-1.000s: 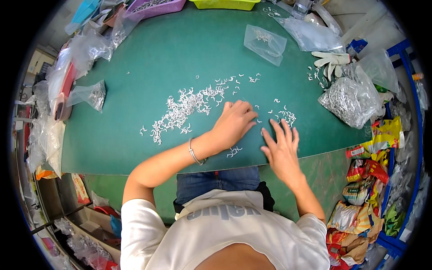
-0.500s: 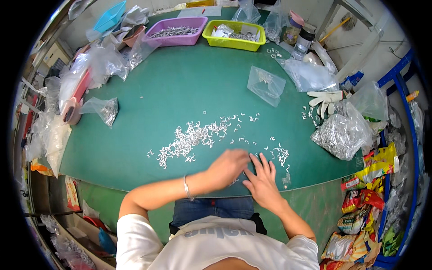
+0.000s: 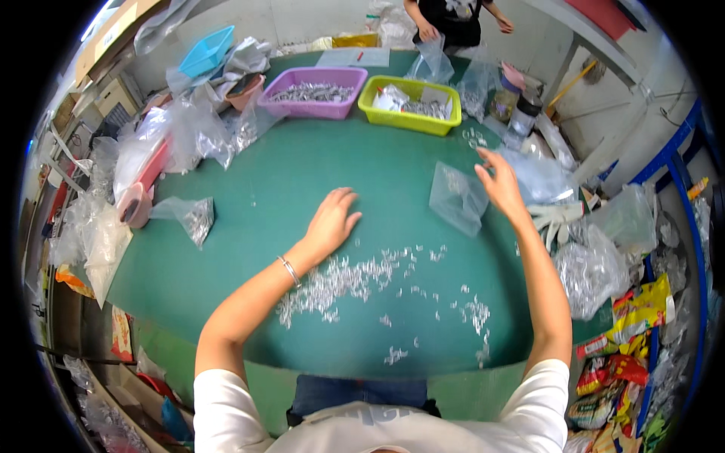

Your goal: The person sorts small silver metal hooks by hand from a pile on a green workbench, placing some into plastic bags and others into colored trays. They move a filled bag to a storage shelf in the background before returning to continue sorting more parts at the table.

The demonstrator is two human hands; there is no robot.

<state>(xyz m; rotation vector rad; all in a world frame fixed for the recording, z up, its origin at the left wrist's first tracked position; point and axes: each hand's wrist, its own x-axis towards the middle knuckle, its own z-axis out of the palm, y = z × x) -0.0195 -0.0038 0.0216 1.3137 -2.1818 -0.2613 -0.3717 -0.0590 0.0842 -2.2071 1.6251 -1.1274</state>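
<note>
My left hand (image 3: 331,223) is stretched over the green table (image 3: 302,162), just beyond a heap of small silvery curved metal pieces (image 3: 336,287). Its fingers are slightly bent and apart, with nothing in them. Farther off to the right, my right hand (image 3: 500,183) is raised with thumb and fingers spread, and it holds nothing. Beside it lies a clear plastic bag (image 3: 459,202) with a few small pieces inside. More loose pieces (image 3: 476,311) are scattered near the table's front right.
A purple basket (image 3: 332,113) and a yellow-green basket (image 3: 408,123), both holding metal parts, stand at the back. Clear bags (image 3: 198,219) line the left side. A filled bag (image 3: 593,275) and a white glove (image 3: 555,215) are at right. Another person (image 3: 453,23) stands behind the table.
My hands, close together near the front edge before, have moved apart: the left away and leftward, the right far out rightward. The view has tilted up, and another person now shows at the back.
</note>
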